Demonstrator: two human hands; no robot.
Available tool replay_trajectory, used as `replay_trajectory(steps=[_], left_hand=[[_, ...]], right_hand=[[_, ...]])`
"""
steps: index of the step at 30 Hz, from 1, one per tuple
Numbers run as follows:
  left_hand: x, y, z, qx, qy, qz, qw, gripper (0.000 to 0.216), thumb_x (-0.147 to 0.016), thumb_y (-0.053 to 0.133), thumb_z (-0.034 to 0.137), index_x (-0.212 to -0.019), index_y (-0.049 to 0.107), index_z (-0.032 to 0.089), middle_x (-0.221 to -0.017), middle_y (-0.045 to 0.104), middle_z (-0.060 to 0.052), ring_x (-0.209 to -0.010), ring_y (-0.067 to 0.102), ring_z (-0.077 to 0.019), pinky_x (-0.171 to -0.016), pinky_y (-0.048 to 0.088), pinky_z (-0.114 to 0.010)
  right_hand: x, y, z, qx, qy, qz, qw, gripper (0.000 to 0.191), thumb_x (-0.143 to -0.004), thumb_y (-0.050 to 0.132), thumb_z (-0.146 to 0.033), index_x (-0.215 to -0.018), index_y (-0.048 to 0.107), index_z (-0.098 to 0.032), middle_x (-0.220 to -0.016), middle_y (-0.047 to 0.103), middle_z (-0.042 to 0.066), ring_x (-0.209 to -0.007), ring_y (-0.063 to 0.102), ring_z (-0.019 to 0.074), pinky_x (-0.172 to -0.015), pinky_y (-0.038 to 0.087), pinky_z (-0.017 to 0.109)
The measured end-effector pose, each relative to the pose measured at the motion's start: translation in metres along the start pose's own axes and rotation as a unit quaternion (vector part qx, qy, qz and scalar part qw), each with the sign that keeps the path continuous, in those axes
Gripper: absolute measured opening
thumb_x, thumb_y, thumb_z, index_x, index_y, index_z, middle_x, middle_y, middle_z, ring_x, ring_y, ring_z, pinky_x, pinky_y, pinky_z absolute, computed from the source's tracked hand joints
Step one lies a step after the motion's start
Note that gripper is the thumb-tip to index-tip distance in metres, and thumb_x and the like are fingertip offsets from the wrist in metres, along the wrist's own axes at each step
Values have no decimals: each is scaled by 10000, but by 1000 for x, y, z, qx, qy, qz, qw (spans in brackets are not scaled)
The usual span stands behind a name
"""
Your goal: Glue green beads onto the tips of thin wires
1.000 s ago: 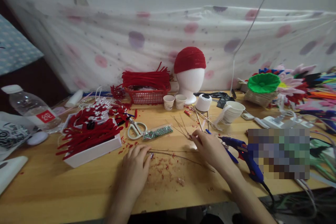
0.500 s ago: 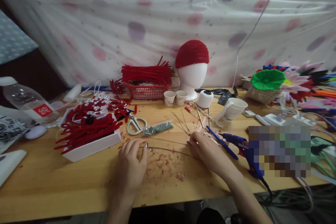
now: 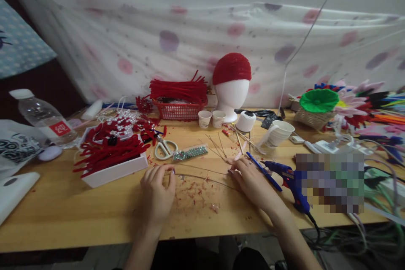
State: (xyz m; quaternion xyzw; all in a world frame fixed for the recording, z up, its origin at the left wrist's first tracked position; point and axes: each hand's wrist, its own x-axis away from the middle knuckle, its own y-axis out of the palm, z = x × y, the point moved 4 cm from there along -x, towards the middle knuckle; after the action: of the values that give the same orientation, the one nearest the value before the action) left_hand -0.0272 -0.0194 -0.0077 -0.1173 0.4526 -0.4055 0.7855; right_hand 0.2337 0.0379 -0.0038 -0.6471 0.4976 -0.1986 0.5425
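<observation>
My left hand rests on the wooden table, fingers pinched on one end of thin metal wires. My right hand pinches the other end of the wires near the table's middle. The wires arc between both hands above scattered red scraps. Just right of my right hand lie a blue pen and a blue glue gun.
A white box of red pipe cleaners sits left, with scissors and a bead packet behind my hands. A red basket, foam head with red cap, paper cups, water bottle and coloured craft flowers stand further back.
Both hands shifted slightly along the wires and drew a little closer to the table's middle; the wires now bow between them. The camera view moved a bit.
</observation>
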Motion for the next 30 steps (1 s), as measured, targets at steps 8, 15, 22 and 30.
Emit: replay_trajectory(steps=[8, 15, 22, 30], left_hand=[[2, 4, -3, -30, 2, -18, 999, 105, -822, 520, 197, -839, 622, 212, -865, 687, -74, -867, 585, -270, -811, 427, -392], [3, 4, -4, -36, 0, -11, 999, 104, -815, 519, 189, -817, 616, 227, -843, 686, -58, -859, 594, -265, -818, 425, -387], [2, 2, -3, 11, -12, -1, 1000, 107, -790, 526, 196, -779, 628, 229, -814, 693, -63, -851, 609, -270, -826, 434, -402], [22, 26, 22, 327, -328, -215, 860, 280, -843, 544, 416, -850, 647, 156, -663, 699, -51, -397, 539, -122, -356, 361, -213]], right_hand=[[7, -1, 5, -21, 41, 15, 999, 153, -922, 429, -205, -777, 478, -201, -863, 573, 81, -828, 540, 227, -757, 430, 355], [19, -13, 14, -14, 55, 17, 998, 119, -899, 455, -224, -811, 533, -207, -909, 606, 82, -882, 563, 243, -774, 418, 370], [25, -10, 21, -3, 84, 17, 996, 163, -913, 404, -233, -783, 500, -209, -829, 617, 83, -789, 575, 237, -714, 421, 358], [40, -48, 8, -92, 85, 4, 992, 246, -942, 378, -368, -755, 470, -235, -681, 584, 22, -639, 554, 184, -623, 416, 305]])
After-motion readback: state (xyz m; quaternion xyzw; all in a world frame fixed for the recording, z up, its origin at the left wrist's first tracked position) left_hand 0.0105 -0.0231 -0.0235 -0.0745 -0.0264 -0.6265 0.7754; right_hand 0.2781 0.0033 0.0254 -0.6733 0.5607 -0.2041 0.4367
